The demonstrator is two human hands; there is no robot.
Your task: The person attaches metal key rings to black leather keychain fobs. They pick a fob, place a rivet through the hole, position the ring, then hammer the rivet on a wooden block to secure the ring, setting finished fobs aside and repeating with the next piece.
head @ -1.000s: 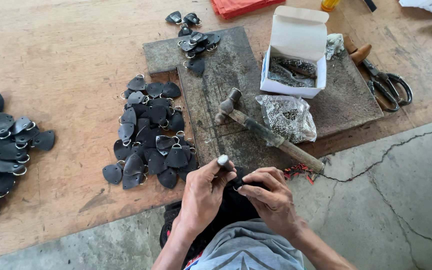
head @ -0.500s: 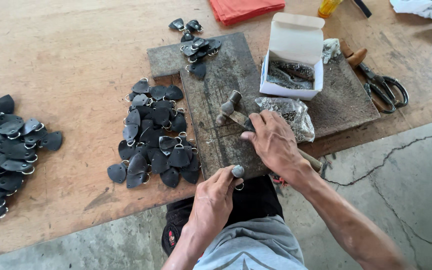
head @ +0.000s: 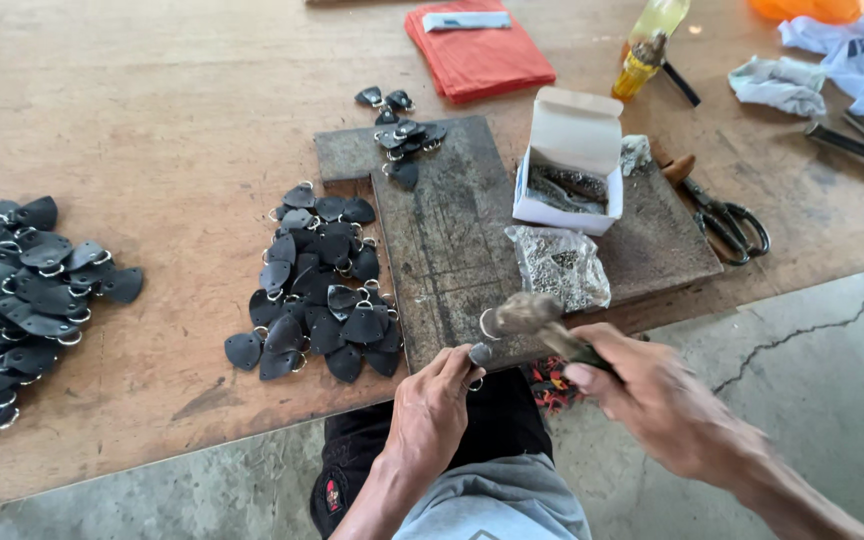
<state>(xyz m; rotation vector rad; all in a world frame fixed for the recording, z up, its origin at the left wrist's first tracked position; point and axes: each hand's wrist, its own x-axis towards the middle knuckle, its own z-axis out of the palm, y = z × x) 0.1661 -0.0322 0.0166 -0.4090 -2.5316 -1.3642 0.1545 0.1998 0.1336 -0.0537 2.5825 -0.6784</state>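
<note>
Landmark: I take the dark wooden board (head: 472,240) as reference.
Left hand (head: 430,408): at the board's near edge, fingers pinched shut on a small metal punch (head: 479,353), held upright on the wood so the hard surface backs it, I judge.
Right hand (head: 667,405): just off the board's near right corner, fist wrapped around the hammer (head: 532,318); its head is blurred, hanging just above the punch.
Workpiece: hidden under the fingers; I cannot tell its shape.
Left of board: pile of black leather tabs (head: 317,285) with rings, in easy reach.
On board, far side: open white box (head: 567,165), clear bag of small metal parts (head: 558,265).
Right of board: scissors (head: 724,215).
</note>
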